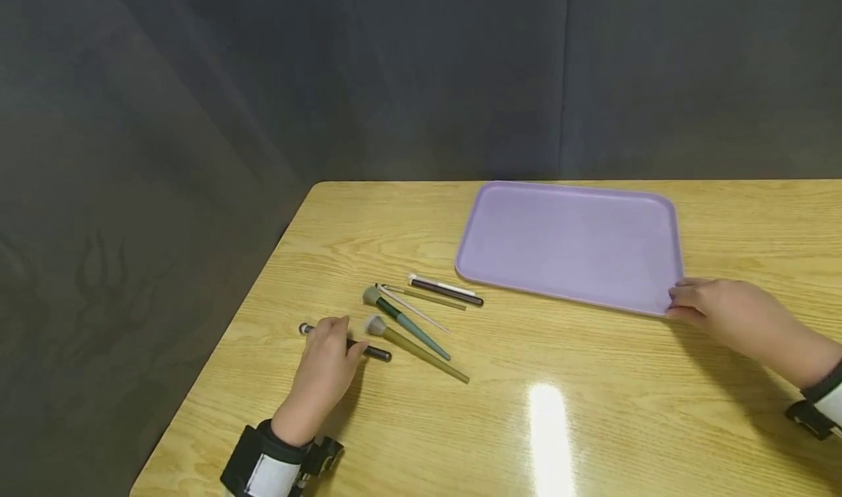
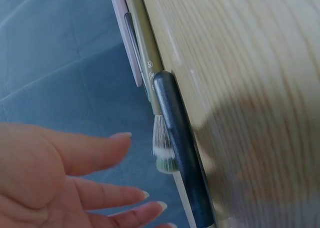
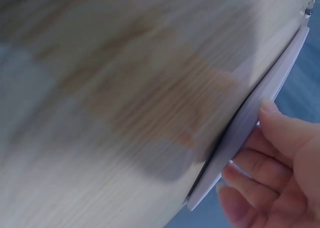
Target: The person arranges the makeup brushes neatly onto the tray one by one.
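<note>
A makeup brush with a black handle [image 1: 378, 353] lies on the table beneath my left hand [image 1: 324, 369], which covers its middle from the head camera. In the left wrist view the thumb and fingers of this hand spread apart beside the black handle, with nothing between them. My right hand [image 1: 730, 310] grips the near right corner of a flat purple tray [image 1: 566, 241]. Seen from the right wrist, the thumb presses the tray's outer wall [image 3: 240, 130] and the other fingers curl at the rim.
Several more brushes lie between my left hand and the tray: a thick olive one [image 1: 427, 354], a green one [image 1: 411, 329], a thin pale one [image 1: 421, 313], a thin olive one [image 1: 437, 300] and a dark one [image 1: 447, 291]. A dark curtain [image 1: 421, 80] hangs behind the wooden table [image 1: 625, 380].
</note>
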A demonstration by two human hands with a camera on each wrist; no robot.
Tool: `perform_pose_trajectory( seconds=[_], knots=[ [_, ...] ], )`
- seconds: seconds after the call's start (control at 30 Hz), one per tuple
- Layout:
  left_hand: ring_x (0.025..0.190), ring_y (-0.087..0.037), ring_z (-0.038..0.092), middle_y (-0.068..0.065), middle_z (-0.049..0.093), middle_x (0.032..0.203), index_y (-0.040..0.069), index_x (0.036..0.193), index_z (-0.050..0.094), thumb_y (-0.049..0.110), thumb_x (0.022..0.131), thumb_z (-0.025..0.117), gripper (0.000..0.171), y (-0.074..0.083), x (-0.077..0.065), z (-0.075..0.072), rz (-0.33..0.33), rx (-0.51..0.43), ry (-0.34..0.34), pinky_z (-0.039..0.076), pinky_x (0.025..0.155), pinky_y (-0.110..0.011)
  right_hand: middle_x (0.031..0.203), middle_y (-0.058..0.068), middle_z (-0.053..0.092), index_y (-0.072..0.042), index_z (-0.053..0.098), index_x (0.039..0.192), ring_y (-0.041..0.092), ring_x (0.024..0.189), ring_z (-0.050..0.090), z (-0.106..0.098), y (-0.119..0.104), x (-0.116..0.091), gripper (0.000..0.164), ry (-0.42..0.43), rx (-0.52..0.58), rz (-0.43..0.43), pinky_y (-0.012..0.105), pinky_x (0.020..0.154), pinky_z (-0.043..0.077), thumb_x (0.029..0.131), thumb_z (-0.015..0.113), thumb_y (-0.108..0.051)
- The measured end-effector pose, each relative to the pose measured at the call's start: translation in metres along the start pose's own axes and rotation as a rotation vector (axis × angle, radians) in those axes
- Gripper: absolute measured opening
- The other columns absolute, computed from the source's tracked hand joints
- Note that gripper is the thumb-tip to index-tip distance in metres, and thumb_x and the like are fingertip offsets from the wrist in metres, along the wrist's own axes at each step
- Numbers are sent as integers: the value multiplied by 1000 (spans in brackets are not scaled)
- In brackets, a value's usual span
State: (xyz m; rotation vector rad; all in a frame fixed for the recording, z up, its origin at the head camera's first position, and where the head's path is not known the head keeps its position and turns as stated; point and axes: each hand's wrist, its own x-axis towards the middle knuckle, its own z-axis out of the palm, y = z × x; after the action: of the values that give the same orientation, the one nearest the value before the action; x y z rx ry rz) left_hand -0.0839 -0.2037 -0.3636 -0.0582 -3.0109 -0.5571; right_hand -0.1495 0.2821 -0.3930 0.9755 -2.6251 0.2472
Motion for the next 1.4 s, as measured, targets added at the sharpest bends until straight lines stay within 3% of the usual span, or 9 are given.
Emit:
perform_pose_trajectory(
  seconds=[0.1,0.3,0.47,0.67,0.83,0.93,1.07,1.23,1.4],
  knots=[
    [110,-44,42,-31,47,116,-13,119,47,14,86,62,45,-1,0,-3,-18,20,4,41,89,-52,66,-1,57,-12,54,67,15,54,53,-2,5,-3,22,7,14,-3,33,43,45,61,75,-8],
    [111,-46,39,-32,46,116,-14,113,49,17,89,58,41,-4,2,-7,-105,-11,-26,38,91,-53,83,22,65,-5,65,77,37,73,62,-4,18,-13,21,10,36,3,46,57,51,60,75,-8],
    [105,-43,42,-29,50,108,-13,106,54,20,89,59,37,-10,3,-7,-168,-26,-16,40,85,-52,83,22,66,-4,67,80,36,72,63,-5,26,-17,25,43,32,-44,45,57,52,58,75,-12],
    [95,-40,46,-23,55,91,-12,94,58,23,88,59,35,-17,3,-6,-195,39,-15,40,82,-49,85,22,65,-2,67,84,37,74,62,-7,33,-22,27,30,30,-48,46,59,52,60,75,-14],
    [68,-30,49,-15,52,72,-4,77,58,27,90,57,33,-19,3,-9,-217,45,-71,44,59,-39,85,22,65,-2,68,84,36,76,62,-8,40,-27,27,27,28,-58,44,58,52,61,74,-16],
    [50,-19,40,-5,42,57,5,63,52,29,91,55,37,-18,5,-9,-236,38,-124,34,44,-28,85,20,66,-4,69,83,35,77,62,-8,44,-29,25,31,32,-62,43,59,52,61,74,-16],
    [42,-12,32,2,33,48,10,54,46,32,93,52,46,-18,6,-8,-251,55,-174,25,40,-22,86,19,67,-6,69,83,34,80,62,-8,49,-31,23,15,39,-55,42,59,52,63,74,-16],
    [41,-11,30,2,31,48,9,54,44,36,94,48,48,-20,11,-7,-276,87,-234,24,38,-21,88,18,67,-8,69,84,34,81,62,-10,54,-33,22,-7,34,-40,43,61,52,63,75,-14],
    [48,-17,41,-4,41,56,-3,77,57,39,94,47,46,-25,18,-6,-306,107,-266,30,41,-25,91,17,67,-10,69,86,33,83,62,-15,54,-31,24,-54,87,1,42,62,52,63,76,-11]
  ],
)
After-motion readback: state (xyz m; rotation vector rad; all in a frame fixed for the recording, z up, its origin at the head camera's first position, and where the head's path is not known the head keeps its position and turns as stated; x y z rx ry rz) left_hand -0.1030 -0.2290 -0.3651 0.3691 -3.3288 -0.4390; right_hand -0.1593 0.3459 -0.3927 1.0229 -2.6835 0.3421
